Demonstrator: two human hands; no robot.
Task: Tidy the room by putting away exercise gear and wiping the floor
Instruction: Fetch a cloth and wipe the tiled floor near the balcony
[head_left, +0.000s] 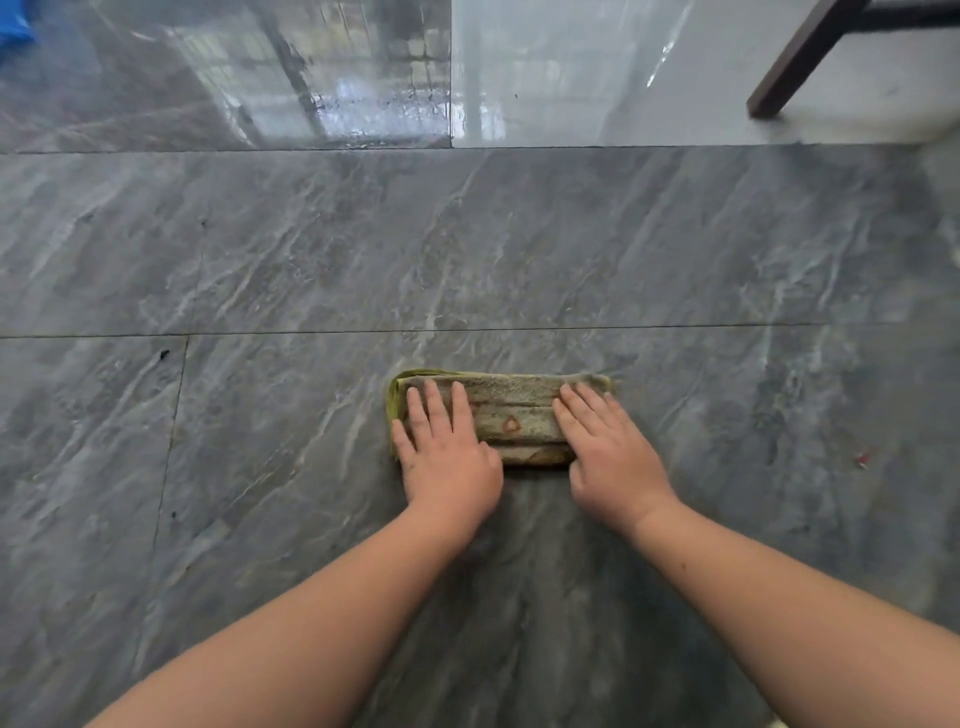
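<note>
Two bare hands press flat, fingers straight, on a folded, stained yellow-green cloth (511, 418) lying on the grey marbled tile floor (260, 260): left hand (448, 457) on its left end, right hand (610, 454) on its right.

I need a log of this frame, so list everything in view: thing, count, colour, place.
folded cloth: one, dirty grey-green, on the floor at centre, under both hands
floor tiles: several, dark grey marbled, throughout; glossy far ones reflect light
furniture leg: one, dark brown, top right
blue object: one, cut off at top left
red speck: one, on the floor at right
left hand: flat on the cloth's left end
right hand: flat on its right end
</note>
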